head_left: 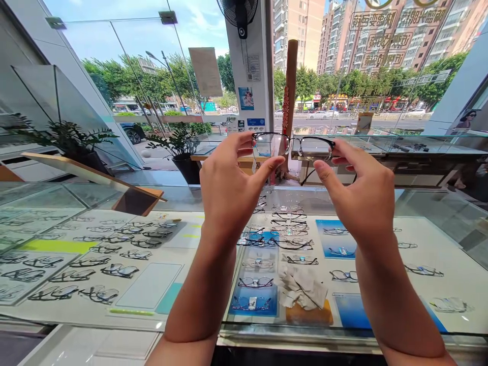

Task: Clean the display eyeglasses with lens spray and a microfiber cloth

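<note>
A pair of dark-rimmed glasses [293, 144] is held up above the glass counter, its clear lenses facing the window. My left hand [238, 180] grips the left end of the frame, fingers behind it and thumb below the lens. At the right end my right hand [356, 188] pinches the frame near the hinge, thumb under the lens. One temple arm hangs down behind the right lens. Below, a crumpled grey cloth [303, 288] lies on the counter on an orange-brown piece [312, 316].
Rows of glasses [122, 270] fill the glass display counter [190, 330]. A wooden-edged mirror or stand [95, 173] leans at the left. Potted plants [186, 165] and a wooden post [292, 76] stand beyond, with a wall fan [240, 15] above.
</note>
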`<state>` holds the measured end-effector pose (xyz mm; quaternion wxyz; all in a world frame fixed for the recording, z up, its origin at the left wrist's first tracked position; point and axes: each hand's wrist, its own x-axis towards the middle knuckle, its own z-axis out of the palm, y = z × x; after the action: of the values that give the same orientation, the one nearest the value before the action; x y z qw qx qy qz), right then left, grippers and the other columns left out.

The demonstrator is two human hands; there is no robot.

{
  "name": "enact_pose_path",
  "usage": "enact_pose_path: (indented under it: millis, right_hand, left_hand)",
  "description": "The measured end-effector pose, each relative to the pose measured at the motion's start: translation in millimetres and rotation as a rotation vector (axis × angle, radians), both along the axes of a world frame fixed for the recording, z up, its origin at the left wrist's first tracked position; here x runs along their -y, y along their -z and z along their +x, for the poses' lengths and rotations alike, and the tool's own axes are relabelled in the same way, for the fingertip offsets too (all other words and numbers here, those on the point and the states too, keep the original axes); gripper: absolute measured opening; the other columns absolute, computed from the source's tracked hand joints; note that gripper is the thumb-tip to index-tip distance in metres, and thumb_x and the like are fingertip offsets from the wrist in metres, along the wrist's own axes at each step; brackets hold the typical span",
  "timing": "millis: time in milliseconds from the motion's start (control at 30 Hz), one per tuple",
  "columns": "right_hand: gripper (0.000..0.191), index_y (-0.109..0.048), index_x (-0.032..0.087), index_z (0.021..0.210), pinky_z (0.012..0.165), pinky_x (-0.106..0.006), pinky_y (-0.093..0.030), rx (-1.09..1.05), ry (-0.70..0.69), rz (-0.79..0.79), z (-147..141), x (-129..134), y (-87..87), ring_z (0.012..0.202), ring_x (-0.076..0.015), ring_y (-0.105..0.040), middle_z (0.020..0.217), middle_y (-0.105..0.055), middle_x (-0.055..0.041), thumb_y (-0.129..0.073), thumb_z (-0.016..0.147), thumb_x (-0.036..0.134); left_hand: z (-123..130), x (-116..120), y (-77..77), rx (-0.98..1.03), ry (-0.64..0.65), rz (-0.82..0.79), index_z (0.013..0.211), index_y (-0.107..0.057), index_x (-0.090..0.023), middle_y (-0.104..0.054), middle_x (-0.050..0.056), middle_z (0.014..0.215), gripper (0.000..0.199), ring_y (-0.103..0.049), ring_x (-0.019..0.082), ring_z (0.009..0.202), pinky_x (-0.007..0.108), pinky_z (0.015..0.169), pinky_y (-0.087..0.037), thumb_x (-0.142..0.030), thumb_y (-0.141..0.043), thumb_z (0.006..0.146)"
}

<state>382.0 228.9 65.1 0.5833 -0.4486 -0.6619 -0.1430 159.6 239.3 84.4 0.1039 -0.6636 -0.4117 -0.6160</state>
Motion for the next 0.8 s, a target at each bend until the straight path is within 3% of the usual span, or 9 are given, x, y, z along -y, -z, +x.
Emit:
enact_pose_path:
  millis: [800]
  right_hand:
    - [0.043, -0.074, 0.024, 0.135, 0.101, -0.055, -0.061, -0.017, 0.010, 0.120, -1.3, 3.0, -2.6, 0.114, -0.0331, -0.074, 0.121, -0.078, -0.0121, -0.075, 0.098, 0.047]
  left_hand:
    - [-1.4, -1.4, -6.9, 0.005, 0.056, -0.134, 0.115, -0.076, -0.024, -0.084, 0.009, 0.115, 0.047, -0.080, 0.029, 0.105, 0.044, 0.095, -0.064, -0.055, -0.091, 0.082]
